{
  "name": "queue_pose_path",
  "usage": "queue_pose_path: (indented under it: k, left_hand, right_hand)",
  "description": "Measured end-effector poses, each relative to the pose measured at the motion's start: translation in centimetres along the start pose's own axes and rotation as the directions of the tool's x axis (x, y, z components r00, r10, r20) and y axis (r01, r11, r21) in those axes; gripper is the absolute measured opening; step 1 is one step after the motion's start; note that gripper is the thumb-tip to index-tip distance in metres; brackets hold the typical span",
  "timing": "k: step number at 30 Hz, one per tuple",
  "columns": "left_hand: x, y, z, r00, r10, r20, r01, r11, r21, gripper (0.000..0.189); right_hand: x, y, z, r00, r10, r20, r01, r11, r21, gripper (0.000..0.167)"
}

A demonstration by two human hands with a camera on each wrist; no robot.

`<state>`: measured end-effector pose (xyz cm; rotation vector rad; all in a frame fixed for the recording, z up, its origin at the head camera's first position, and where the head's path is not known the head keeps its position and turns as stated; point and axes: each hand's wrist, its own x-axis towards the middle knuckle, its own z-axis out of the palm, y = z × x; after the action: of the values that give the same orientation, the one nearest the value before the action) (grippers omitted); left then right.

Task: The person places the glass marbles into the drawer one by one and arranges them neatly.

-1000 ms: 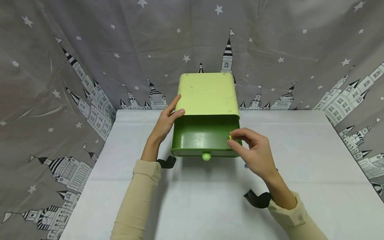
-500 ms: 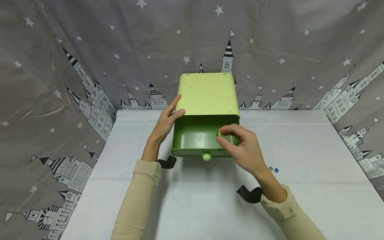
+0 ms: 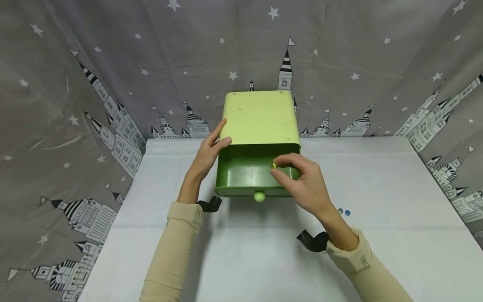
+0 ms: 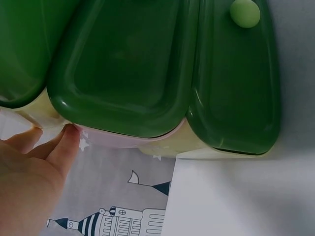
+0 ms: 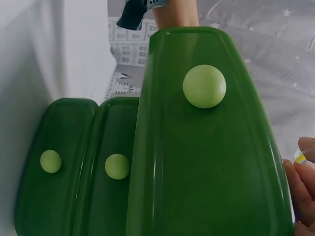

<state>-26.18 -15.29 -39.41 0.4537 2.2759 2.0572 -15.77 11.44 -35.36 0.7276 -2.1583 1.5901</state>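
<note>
Right hand (image 3: 305, 182) has a yellow-green marble (image 3: 273, 165) pinched between thumb and fingertips, up over the pulled-out top drawer (image 3: 241, 176). Left hand (image 3: 206, 154) is pretty loose, fingers mostly straight against the left side of the box (image 3: 260, 117). A blue marble (image 3: 347, 213) and a greyish marble (image 3: 341, 211) sit side by side on the desk (image 3: 241, 260), near the right forearm.

Soft light fills the head view, with pale glare on the drawer (image 3: 237, 192) at centre and a diffuse shadow on the table (image 3: 241, 256) below. Both wrist views are dimmer.
</note>
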Motion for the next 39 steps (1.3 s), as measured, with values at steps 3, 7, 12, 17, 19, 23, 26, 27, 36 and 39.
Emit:
queue_pose_path:
  k: [3,7,12,17,19,23,26,27,36,39]
  left_hand:
    - [0.1,0.0,0.0,1.0,0.007,-0.002,-0.007,1.0,0.002,0.062]
    - [0.2,-0.1,0.1,1.0,0.007,-0.004,-0.007,1.0,0.003,0.063]
    - [0.3,-0.2,0.2,1.0,0.0,-0.009,0.0,1.0,0.006,0.064]
    - [0.4,-0.3,0.3,1.0,0.003,-0.009,-0.003,1.0,0.008,0.064]
    - [0.4,-0.3,0.3,1.0,0.003,-0.011,-0.003,1.0,0.008,0.064]
    - [0.6,-0.4,0.4,1.0,0.002,-0.013,-0.002,1.0,0.011,0.064]
    - [0.6,-0.3,0.5,1.0,0.003,-0.017,-0.003,1.0,0.014,0.063]
    - [0.6,-0.3,0.5,1.0,0.002,-0.019,-0.002,1.0,0.015,0.063]
    - [0.7,-0.4,0.6,1.0,-0.001,-0.03,0.002,1.0,0.026,0.063]
    - [0.7,-0.4,0.6,1.0,0.001,-0.028,0.0,1.0,0.025,0.063]
  right_hand:
    - [0.1,0.2,0.0,1.0,-0.004,-0.01,0.004,1.0,-0.003,0.017]
    - [0.2,0.6,-0.1,1.0,-0.008,-0.025,0.008,1.0,-0.004,0.02]
    - [0.2,0.9,-0.2,1.0,-0.007,-0.03,0.007,1.0,-0.016,0.023]
    - [0.1,1.2,-0.4,1.0,-0.001,-0.029,0.001,1.0,-0.025,0.024]
    - [0.1,1.2,-0.5,1.0,0.001,-0.029,-0.001,1.0,-0.023,0.024]
    - [0.0,1.5,-0.6,1.0,0.006,-0.021,-0.007,1.0,-0.02,0.024]
    - [-0.2,1.7,-0.7,1.0,0.009,-0.011,-0.009,1.0,-0.008,0.024]
    - [-0.2,1.7,-0.8,1.0,0.011,-0.008,-0.011,1.0,-0.001,0.024]
    - [-0.5,2.2,-1.2,1.0,-0.006,0.014,0.005,0.999,0.033,0.025]
    - [-0.6,2.3,-1.5,1.0,-0.017,0.012,0.017,0.999,0.027,0.025]
